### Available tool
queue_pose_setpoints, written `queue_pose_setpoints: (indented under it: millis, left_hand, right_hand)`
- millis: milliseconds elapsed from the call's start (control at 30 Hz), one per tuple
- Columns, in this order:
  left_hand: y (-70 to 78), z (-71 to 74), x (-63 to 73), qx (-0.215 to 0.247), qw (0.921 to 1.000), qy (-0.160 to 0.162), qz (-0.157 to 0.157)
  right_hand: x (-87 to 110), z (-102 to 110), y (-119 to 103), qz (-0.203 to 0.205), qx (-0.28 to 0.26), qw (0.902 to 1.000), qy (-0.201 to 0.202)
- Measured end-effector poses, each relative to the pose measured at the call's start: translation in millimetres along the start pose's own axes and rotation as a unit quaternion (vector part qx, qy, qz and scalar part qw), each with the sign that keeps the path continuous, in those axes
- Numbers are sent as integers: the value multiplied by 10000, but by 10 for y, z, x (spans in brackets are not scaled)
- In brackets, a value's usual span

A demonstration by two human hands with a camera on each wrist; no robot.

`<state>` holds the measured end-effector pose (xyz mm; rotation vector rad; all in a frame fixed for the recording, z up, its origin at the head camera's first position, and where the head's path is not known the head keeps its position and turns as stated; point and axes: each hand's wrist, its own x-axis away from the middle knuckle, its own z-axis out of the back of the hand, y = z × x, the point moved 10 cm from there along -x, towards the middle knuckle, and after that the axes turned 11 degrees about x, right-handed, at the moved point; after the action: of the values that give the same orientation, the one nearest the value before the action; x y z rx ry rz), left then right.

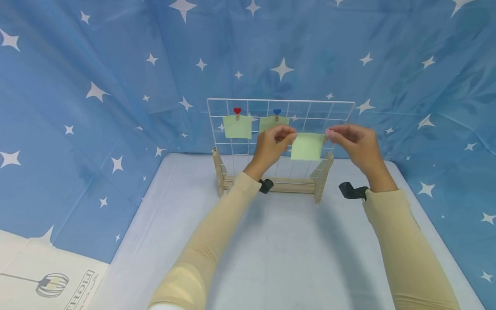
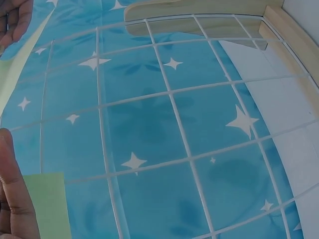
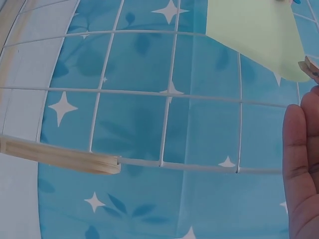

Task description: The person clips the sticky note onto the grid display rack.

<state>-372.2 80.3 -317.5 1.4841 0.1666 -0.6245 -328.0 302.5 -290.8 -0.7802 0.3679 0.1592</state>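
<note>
A pale green paper square [image 1: 306,147] is held up in front of a white wire grid [image 1: 279,101]. My left hand [image 1: 270,147] pinches the paper's upper left corner between thumb and finger. At its upper right corner, my right hand [image 1: 357,144] pinches a small wooden clothespin [image 3: 310,69] with a pinkish top. The clothespin's tip is right at the paper's edge in the right wrist view. Two more green squares hang on the grid: one [image 1: 237,127] under a red heart clothespin [image 1: 237,113], the other [image 1: 267,123] under a blue heart clothespin [image 1: 277,113], partly behind my left hand.
Wooden feet [image 1: 320,178] and a wooden crossbar [image 1: 292,187] carry the grid on a white-covered table [image 1: 271,249]. Blue star-patterned cloth [image 1: 128,77] hangs behind and beside it. A printed cream sheet [image 1: 42,280] lies at lower left.
</note>
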Motion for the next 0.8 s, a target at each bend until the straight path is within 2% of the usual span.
queue_pose_setpoints:
  millis: [200, 333, 633, 800]
  left_hand:
    - [16, -6, -41, -40, 10000, 6, -19]
    - [19, -9, -61, 17, 10000, 48, 77]
    - [16, 34, -136, 53, 9995, 292, 136]
    - [17, 24, -166, 57, 9995, 288, 102]
  right_hand:
    - [-50, 21, -19, 121, -189, 9997, 70]
    - [-78, 45, -39, 156, -247, 9995, 99]
    - [-98, 117, -96, 89, -163, 9996, 224]
    - [-131, 151, -109, 117, -154, 9996, 220]
